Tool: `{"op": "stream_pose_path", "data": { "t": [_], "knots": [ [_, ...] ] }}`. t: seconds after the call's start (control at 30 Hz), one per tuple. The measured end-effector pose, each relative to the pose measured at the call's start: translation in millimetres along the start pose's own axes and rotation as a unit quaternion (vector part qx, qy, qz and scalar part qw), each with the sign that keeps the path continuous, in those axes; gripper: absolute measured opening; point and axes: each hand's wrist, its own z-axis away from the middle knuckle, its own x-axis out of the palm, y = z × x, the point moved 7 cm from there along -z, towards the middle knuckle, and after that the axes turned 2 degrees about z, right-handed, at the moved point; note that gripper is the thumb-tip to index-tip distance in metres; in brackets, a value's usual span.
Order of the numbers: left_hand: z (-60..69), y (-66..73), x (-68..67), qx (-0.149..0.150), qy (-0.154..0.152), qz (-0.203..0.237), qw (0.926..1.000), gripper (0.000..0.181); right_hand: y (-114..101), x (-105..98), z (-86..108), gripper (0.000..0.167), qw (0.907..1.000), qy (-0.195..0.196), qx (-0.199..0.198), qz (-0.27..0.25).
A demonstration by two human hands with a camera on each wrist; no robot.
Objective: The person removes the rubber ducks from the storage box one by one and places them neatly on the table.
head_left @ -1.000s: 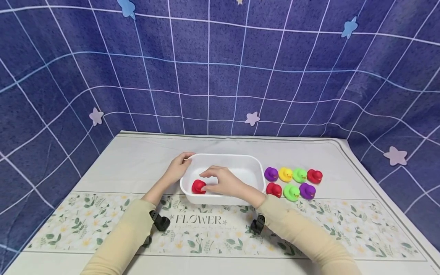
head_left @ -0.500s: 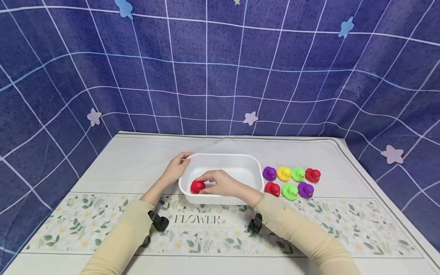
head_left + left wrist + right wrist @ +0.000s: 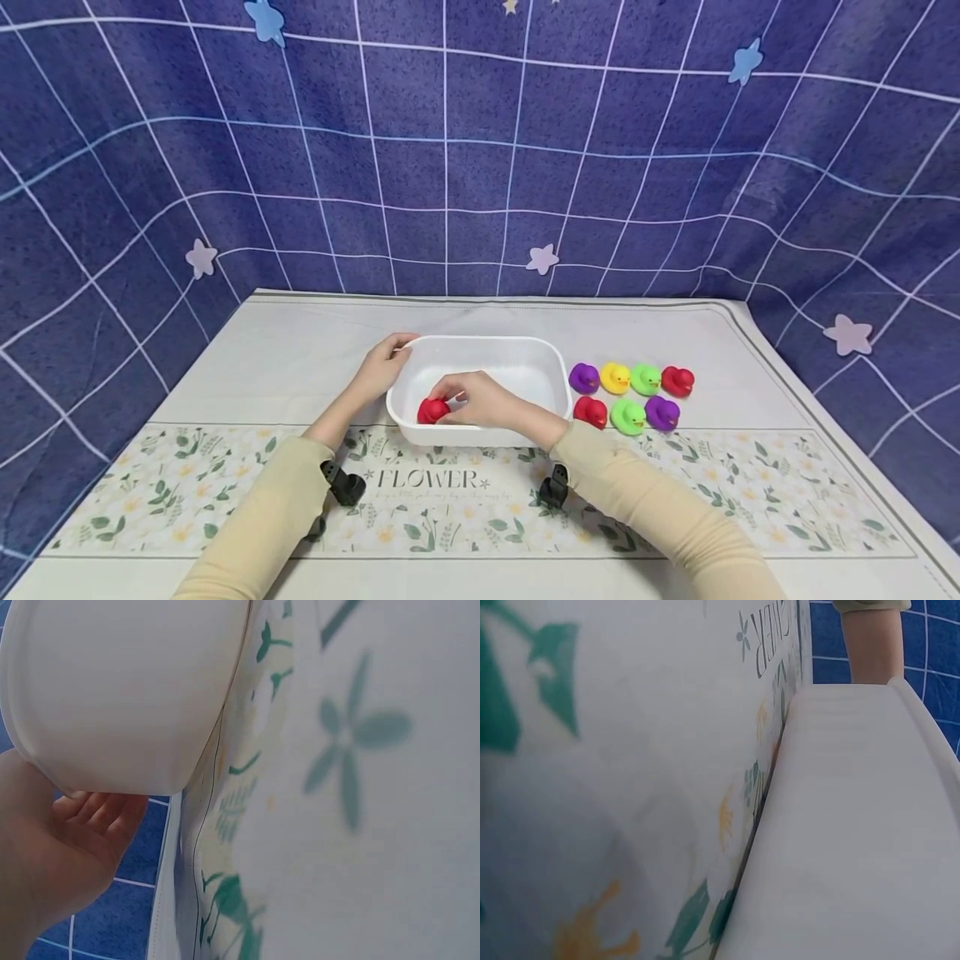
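In the head view a white plastic tub [image 3: 480, 435] stands on the covered table, and a red rubber duck [image 3: 432, 410] is inside its near left corner. My right hand [image 3: 480, 398] reaches over the tub's near wall and pinches that duck between thumb and fingers. At the tub's far left corner my left hand [image 3: 381, 368] holds the rim. The left wrist view shows this left hand [image 3: 75, 847] with its fingers partly hidden behind the tub [image 3: 127, 697]. In the right wrist view the tub's outer wall [image 3: 847, 825] fills the right side, and my right hand is out of sight.
Right of the tub, several rubber ducks sit in two rows, among them a yellow duck [image 3: 616, 378], a green duck [image 3: 628, 417] and a purple duck [image 3: 663, 413]. A flower-printed tablecloth [image 3: 225, 492] covers the table. Behind it hangs a blue grid-patterned curtain [image 3: 480, 167].
My right hand's fingers have closed from above the red duck to pinching it, and the duck has turned slightly. The left hand stays at the tub's rim. The whole view has shifted a little.
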Motion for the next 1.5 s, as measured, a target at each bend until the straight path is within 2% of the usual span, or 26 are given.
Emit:
{"op": "stream_pose_path", "data": {
  "t": [0.27, 0.43, 0.83, 0.97, 1.17, 1.37, 1.5],
  "knots": [
    [-2.0, 0.4, 1.2, 0.007, 0.000, -0.001, 1.0000, 0.035, -0.8, -3.5, 1.8, 0.027, 0.9998, 0.019, -0.011, 0.006],
    [-1.3, -1.4, 1.6, 0.002, -0.002, 0.007, 1.0000, 0.035, 0.1, -3.2, 2.1, 0.033, 0.9993, 0.031, -0.007, 0.020],
    [-3.2, 2.6, -0.4, 0.008, 0.002, 0.009, 0.9999, 0.033, -6.3, -21.1, 7.0, 0.032, 0.9959, 0.080, -0.020, 0.036],
    [-1.3, 0.8, -0.4, 0.007, 0.002, 0.003, 1.0000, 0.034, -7.5, -32.7, 17.6, 0.033, 0.9946, 0.096, -0.022, 0.033],
    [2.7, -4.5, 1.5, -0.013, -0.005, 0.002, 0.9999, 0.036, -3.3, -58.2, 41.0, 0.036, 0.9922, 0.109, -0.023, 0.058],
    [0.8, -2.7, 2.1, -0.012, -0.006, 0.003, 0.9999, 0.036, 0.6, -89.1, 61.6, 0.036, 0.9903, 0.123, -0.015, 0.063],
    [1.6, -1.2, 1.0, -0.010, -0.005, 0.007, 0.9999, 0.035, 7.5, -99.7, 71.9, 0.036, 0.9890, 0.134, -0.001, 0.062]
  ]
}}
